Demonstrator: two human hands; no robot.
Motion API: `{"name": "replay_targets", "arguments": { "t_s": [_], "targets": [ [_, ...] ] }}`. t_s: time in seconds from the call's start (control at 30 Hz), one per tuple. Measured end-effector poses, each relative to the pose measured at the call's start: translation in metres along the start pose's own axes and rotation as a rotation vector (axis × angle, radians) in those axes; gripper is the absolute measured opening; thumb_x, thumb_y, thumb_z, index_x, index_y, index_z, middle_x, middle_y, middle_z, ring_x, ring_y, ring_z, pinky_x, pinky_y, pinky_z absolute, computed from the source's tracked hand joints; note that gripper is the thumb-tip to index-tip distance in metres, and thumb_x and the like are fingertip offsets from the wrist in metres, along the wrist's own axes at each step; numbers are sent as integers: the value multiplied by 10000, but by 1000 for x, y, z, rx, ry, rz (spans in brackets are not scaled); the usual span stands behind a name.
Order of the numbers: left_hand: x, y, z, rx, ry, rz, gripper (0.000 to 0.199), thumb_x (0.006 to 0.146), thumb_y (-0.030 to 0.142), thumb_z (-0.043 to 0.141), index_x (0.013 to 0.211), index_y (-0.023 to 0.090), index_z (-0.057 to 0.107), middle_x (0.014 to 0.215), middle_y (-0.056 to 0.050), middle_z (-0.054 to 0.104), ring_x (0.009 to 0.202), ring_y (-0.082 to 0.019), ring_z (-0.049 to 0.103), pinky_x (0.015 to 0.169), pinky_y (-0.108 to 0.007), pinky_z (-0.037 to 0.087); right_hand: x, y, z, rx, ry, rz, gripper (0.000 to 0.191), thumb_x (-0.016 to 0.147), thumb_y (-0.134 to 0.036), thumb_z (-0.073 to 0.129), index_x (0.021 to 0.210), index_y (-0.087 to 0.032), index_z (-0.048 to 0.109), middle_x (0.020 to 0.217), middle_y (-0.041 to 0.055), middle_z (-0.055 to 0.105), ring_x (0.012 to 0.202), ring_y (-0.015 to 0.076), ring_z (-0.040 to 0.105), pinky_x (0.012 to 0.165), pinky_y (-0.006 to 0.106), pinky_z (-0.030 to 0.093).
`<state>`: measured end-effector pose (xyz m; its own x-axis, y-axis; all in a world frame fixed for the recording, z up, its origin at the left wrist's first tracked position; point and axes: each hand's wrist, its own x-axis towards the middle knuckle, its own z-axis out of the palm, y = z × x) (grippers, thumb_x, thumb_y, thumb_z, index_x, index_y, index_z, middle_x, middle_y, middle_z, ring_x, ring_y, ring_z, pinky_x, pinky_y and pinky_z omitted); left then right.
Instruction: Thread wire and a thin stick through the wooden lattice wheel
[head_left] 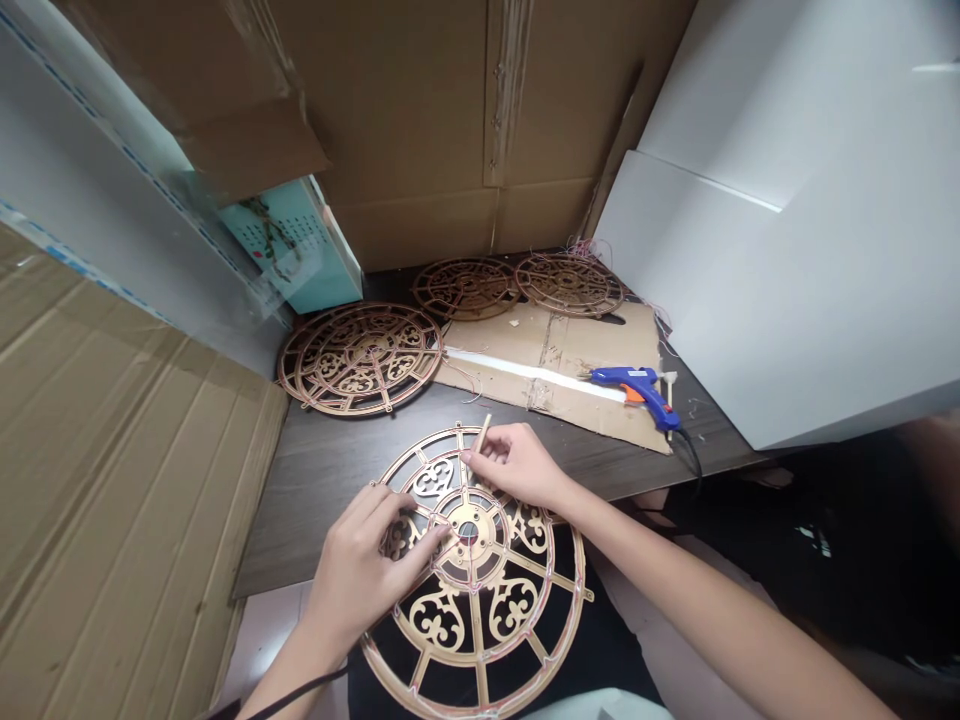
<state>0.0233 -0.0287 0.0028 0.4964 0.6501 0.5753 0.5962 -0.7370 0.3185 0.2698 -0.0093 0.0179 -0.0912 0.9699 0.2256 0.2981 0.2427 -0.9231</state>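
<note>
A round openwork wooden panel (484,600), shaped like a wheel with spokes and scroll cut-outs, lies partly on the table's front edge and partly over my lap. Thin red and white wires run along its rings and spokes. My left hand (367,550) grips the panel's left side, its thumb by the hub and its fingers over a spoke. Between the thumb and fingers of my right hand (521,465) is a short wooden stick (484,434). That hand rests over the panel's upper part, and the stick's lower end is close to a spoke.
Similar wooden panels (367,355) lie at the left and back of the dark table (300,510). A blue glue gun (637,385) sits on a cardboard sheet (600,335) with a white strip. A turquoise box (322,265) stands back left; cardboard and white boards enclose the table.
</note>
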Motion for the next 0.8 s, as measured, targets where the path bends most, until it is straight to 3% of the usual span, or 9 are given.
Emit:
{"name": "replay_targets", "arguments": {
  "t_s": [0.4,0.5,0.67,0.8],
  "targets": [
    [2,3,4,101,-36,-49,295,896,423,715,921,202,522,859,-9,528,806,-182,525,730,-316,425,1,1,0,9,-9,1,283,839,-384,713,718,-131,679,591,15,613,529,112,538,496,217,375],
    [2,3,1,99,-15,-25,257,904,388,712,983,199,558,912,-24,556,873,-194,545,788,-325,445,0,1,0,12,-13,-2,285,839,-391,717,731,-129,685,594,18,623,528,114,543,497,219,383],
    [1,2,-6,73,21,28,205,935,263,644,1124,198,594,1218,-92,596,1198,-251,531,1039,-392,418,9,5,-10,11,-72,-19,309,815,-425,757,734,-141,667,591,15,636,520,128,575,499,228,424],
    [-12,11,1,10,20,13,224,936,231,643,1150,198,586,1168,-77,628,1137,-225,559,995,-359,455,31,4,-29,-11,-211,-17,359,790,-483,778,750,-147,656,603,11,647,526,145,609,518,251,487]
  ]
}}
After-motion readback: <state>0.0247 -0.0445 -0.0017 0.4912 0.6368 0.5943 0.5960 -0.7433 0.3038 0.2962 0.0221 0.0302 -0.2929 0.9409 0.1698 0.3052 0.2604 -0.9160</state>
